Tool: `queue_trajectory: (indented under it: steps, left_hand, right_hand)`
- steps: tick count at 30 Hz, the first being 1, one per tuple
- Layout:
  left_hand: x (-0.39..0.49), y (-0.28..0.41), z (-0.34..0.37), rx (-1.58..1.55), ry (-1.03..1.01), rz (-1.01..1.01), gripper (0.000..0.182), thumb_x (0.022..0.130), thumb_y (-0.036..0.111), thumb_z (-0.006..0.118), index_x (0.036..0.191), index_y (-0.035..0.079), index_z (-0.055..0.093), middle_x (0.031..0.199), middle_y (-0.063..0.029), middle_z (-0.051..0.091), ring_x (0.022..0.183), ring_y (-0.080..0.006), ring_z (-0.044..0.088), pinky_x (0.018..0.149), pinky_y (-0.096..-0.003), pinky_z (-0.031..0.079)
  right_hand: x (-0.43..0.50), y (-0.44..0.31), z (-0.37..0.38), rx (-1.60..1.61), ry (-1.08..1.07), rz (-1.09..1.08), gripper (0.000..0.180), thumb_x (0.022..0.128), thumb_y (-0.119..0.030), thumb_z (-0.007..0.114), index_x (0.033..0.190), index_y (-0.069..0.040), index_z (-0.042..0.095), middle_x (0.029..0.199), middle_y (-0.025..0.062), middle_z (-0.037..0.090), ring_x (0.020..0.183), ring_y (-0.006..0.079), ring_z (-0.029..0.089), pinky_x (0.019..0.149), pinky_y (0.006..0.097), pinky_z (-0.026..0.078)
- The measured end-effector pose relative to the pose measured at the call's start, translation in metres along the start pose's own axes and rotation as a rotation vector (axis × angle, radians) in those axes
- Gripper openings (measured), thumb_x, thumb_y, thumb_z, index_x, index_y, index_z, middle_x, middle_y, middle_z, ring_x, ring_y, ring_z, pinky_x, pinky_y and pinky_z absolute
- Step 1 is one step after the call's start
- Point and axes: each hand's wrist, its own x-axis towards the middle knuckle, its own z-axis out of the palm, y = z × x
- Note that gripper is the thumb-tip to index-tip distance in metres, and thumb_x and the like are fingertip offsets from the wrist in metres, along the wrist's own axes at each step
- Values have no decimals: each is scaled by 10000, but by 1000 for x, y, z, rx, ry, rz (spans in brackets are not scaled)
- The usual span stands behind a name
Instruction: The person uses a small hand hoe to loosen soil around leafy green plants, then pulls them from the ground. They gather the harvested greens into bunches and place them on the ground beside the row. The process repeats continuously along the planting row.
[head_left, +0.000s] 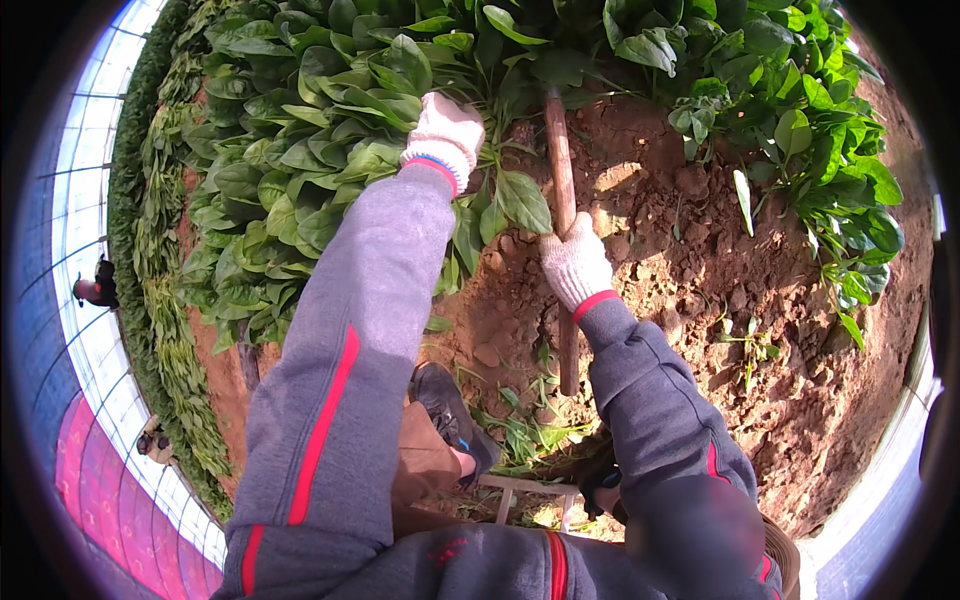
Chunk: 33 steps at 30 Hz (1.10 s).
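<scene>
Knitted white work gloves cover both hands. My left hand lies among the stems and leaves of a dense leafy green crop, which looks like spinach; its fingers are partly hidden, so its grip cannot be told. To the right, my right hand is closed around a long wooden tool handle. The handle's far end runs in under the leaves, where the tool's head is mostly hidden. Its near end points back towards my body. Some broad leaves hang between the two hands.
Bare, cloddy brown soil lies right of the handle, with more leafy plants beyond. Loose leaves lie near my shoe and a light metal frame. At far left, two people are near the greenhouse wall.
</scene>
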Motion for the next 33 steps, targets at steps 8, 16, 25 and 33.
queue_trajectory:
  steps: [8,16,25,33]
  left_hand:
    - [-30,-3,-72,843,-146,659,250,935,216,595,1165,174,682,980,-83,762,1016,-254,725,949,-423,431]
    - [-103,-9,-199,-24,165,729,451,804,253,850,1205,96,716,823,-91,663,793,-321,660,697,-438,534]
    - [-217,7,-289,50,376,789,447,799,134,802,1228,53,703,1071,-124,683,902,-342,676,762,-416,553]
    - [-276,21,-327,-392,251,653,438,868,-26,693,1300,8,631,1072,-109,677,948,-233,695,811,-335,580]
  right_hand:
    - [-47,78,12,90,-42,-56,382,886,-325,690,1074,-25,547,895,261,683,812,429,697,744,489,560]
    - [-19,78,-96,-275,48,-60,429,860,-341,727,1095,-11,588,900,234,712,857,399,729,794,478,578]
    - [-82,-64,-236,-414,250,-391,381,945,-434,623,1048,-94,763,945,201,740,943,391,711,860,461,549]
    - [-261,-152,-226,360,-348,-596,408,1000,-310,658,1229,28,676,1012,85,744,855,154,702,814,281,565]
